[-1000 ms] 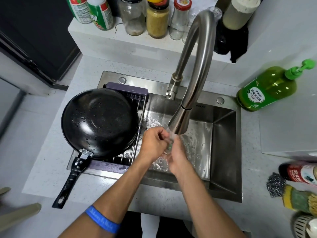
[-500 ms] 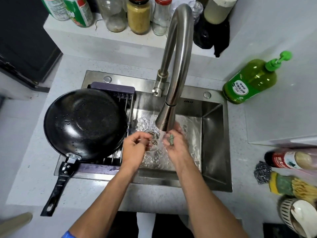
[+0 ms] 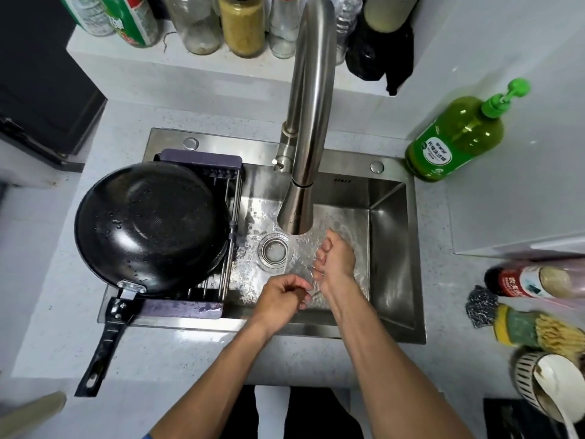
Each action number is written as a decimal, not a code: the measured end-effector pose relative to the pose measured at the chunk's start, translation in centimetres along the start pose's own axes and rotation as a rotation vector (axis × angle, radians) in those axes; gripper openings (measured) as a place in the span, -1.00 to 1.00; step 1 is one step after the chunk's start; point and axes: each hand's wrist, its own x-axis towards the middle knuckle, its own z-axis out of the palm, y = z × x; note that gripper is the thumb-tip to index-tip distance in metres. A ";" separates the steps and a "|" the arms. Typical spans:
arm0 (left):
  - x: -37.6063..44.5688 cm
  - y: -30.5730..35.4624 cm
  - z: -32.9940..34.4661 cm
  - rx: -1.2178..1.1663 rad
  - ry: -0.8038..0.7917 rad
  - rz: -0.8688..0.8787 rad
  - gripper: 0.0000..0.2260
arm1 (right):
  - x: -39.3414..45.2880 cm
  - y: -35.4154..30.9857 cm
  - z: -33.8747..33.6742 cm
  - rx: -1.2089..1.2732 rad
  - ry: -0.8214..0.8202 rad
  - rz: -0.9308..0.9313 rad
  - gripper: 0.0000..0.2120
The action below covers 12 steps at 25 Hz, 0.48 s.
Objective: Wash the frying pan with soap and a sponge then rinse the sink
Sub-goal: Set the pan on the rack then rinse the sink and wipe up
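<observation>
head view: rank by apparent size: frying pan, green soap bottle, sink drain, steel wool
1. frying pan, clearly largest
2. green soap bottle
3. steel wool and sink drain: look about alike, not ranked; wide-angle distortion at the frame edge makes it unsure.

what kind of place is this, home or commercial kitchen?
Most likely a small home kitchen: a single steel sink with a gooseneck faucet, a black frying pan on a drain rack, and condiment jars crowding the ledge behind.
</observation>
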 end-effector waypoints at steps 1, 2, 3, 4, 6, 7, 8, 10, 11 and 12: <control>-0.1 0.2 0.7 0.003 0.006 0.017 -0.82 | -0.2 -0.3 -0.8 0.029 -0.047 0.026 -0.55; -0.2 0.6 1.3 -0.026 0.037 0.031 -0.83 | -0.5 -0.8 -1.6 0.084 -0.106 0.048 -0.54; -0.4 1.0 1.9 -0.097 0.082 0.030 -0.85 | -0.9 -1.2 -2.5 0.150 -0.172 0.057 -0.55; -0.6 1.7 2.4 -0.197 0.112 0.024 -0.87 | -1.4 -1.8 -3.5 0.187 -0.234 0.038 -0.58; -1.0 3.5 3.5 -0.344 0.070 0.037 -0.84 | -2.1 -2.5 -5.2 0.128 -0.359 -0.039 -0.58; -1.1 4.5 4.3 -0.358 0.026 0.061 -0.76 | -2.4 -3.0 -6.0 0.030 -0.403 -0.082 -0.57; -1.1 5.3 5.1 -0.363 0.004 0.085 -0.70 | -2.9 -3.5 -6.7 -0.108 -0.410 -0.133 -0.58; -1.1 6.8 6.6 -0.372 0.055 0.134 -0.65 | -3.8 -4.2 -8.5 -0.377 -0.407 -0.224 -0.61; -1.1 7.4 7.2 -0.370 0.096 0.151 -0.64 | -4.0 -4.4 -9.4 -0.434 -0.387 -0.261 -0.62; -1.0 7.9 7.8 -0.353 0.129 0.164 -0.61 | -4.0 -4.5 -10.4 -0.420 -0.367 -0.275 -0.65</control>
